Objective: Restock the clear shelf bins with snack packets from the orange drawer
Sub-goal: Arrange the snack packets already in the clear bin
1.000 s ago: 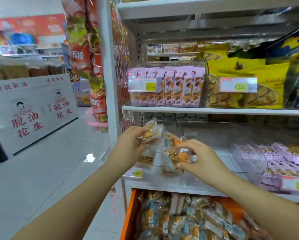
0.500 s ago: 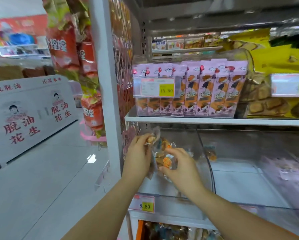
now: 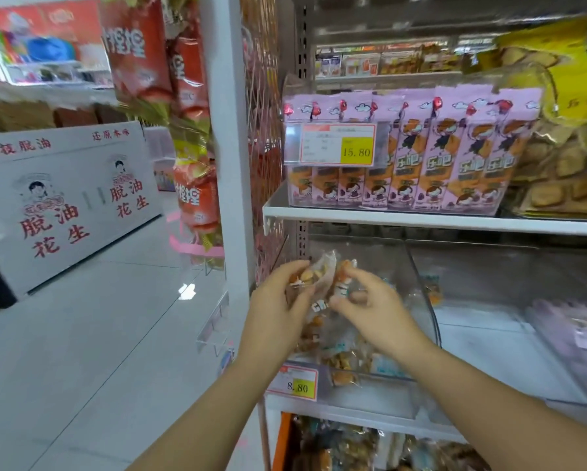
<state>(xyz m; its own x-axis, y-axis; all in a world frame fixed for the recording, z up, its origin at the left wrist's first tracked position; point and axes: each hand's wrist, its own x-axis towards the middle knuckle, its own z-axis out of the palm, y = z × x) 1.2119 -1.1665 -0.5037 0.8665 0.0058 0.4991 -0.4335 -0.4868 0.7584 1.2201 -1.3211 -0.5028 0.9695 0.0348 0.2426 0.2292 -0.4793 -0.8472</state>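
Both hands are raised inside the mouth of the leftmost clear bin (image 3: 421,287) on the lower shelf. The left hand (image 3: 278,300) has its thumb and fingers closed round a clear packet (image 3: 314,274) of small yellow-brown snacks, holding it up near the bin's back. Just beside it, the right hand (image 3: 377,312) pinches a second packet (image 3: 343,283) between thumb and forefinger, the other fingers loosely curled. The two packets look to be touching, though blur makes that hard to confirm. Below the hands, loose packets (image 3: 343,363) lie on the floor of the bin, behind a price tag (image 3: 297,384) reading 8.80. Under that shelf, the orange drawer (image 3: 282,443) stands pulled out, heaped with more snack packets (image 3: 353,450). On the shelf above, a row of pink cartoon packets (image 3: 438,154) stands upright in another clear bin, behind a 15.80 label (image 3: 339,144).
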